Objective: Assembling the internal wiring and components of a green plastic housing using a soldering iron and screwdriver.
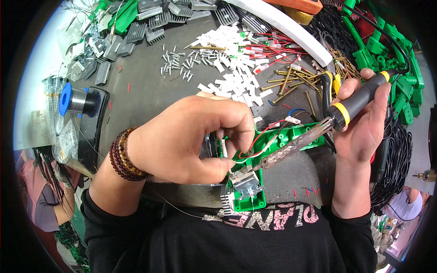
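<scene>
Though near edge [291, 201], housing [280, 142] between hands [191, 139] [363, 129]

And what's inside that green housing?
The housing holds a transparent, silvery block at its near end. The left hand and soldering iron hide what's beneath them.

I hold the left hand [191, 141] palm-down toward the surface's [141, 86] near edge, thumb and fingers pinching; my right hand [364, 136], palm turned up, grips with curled fingers.

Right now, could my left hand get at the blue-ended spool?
Probably yes: the tabletop between the left hand and the spool looks open, though that hand is busy at the green housing.
</scene>
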{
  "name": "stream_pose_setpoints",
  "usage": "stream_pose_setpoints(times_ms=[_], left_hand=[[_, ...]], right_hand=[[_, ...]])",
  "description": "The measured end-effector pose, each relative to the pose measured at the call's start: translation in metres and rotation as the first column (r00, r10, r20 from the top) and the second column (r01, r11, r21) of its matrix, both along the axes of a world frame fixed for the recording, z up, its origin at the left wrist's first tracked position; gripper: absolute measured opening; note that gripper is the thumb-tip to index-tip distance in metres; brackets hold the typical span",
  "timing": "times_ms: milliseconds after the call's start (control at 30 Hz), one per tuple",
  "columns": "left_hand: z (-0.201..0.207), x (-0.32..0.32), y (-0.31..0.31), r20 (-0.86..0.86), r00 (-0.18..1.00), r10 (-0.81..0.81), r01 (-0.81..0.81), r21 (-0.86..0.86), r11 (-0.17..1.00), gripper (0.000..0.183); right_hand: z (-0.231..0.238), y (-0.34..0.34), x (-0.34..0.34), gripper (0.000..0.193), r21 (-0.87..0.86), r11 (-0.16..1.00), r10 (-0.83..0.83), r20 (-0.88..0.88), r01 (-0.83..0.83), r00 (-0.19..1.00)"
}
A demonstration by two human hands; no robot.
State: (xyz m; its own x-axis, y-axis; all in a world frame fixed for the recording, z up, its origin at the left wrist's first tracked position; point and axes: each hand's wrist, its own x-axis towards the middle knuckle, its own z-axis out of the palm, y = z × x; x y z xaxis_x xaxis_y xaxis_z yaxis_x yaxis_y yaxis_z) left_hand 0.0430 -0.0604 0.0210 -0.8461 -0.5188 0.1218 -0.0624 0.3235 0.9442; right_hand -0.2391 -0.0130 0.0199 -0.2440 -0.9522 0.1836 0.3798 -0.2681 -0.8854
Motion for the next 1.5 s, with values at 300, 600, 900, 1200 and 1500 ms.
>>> stream_pose_setpoints(times_ms=[300, 600, 900, 1200, 1500], left_hand=[[0.001, 0.000, -0.001, 0.004, 1.000, -0.023, 0.023, -0.002, 1.000, 0.019], [0.001, -0.001, 0.000, -0.013, 1.000, -0.024, 0.023, -0.044, 0.999, 0.020], [0.000, 0.000, 0.001, -0.016, 1.000, -0.013, 0.012, -0.060, 0.998, 0.021], [-0.001, 0.001, 0.001, -0.045, 0.999, -0.030, 0.026, -0.085, 0.996, 0.019], [0.051, 0.046, 0.076, 0.362, 0.921, 0.140, 0.138, -0.641, 0.755, 0.030]], right_hand=[[0.000, 0.000, 0.000, 0.047, 0.022, 1.000, -0.007, -0.028, 0.007, 1.000], [-0.001, 0.000, -0.001, 0.047, 0.015, 1.000, 0.021, -0.009, -0.021, 1.000], [-0.002, -0.001, -0.001, 0.047, 0.017, 1.000, 0.017, -0.012, -0.017, 1.000], [-0.002, -0.001, 0.001, 0.048, 0.027, 0.999, 0.031, -0.012, -0.030, 0.999], [-0.004, -0.001, 0.006, 0.046, 0.034, 0.998, 0.045, 0.015, -0.046, 0.999]])
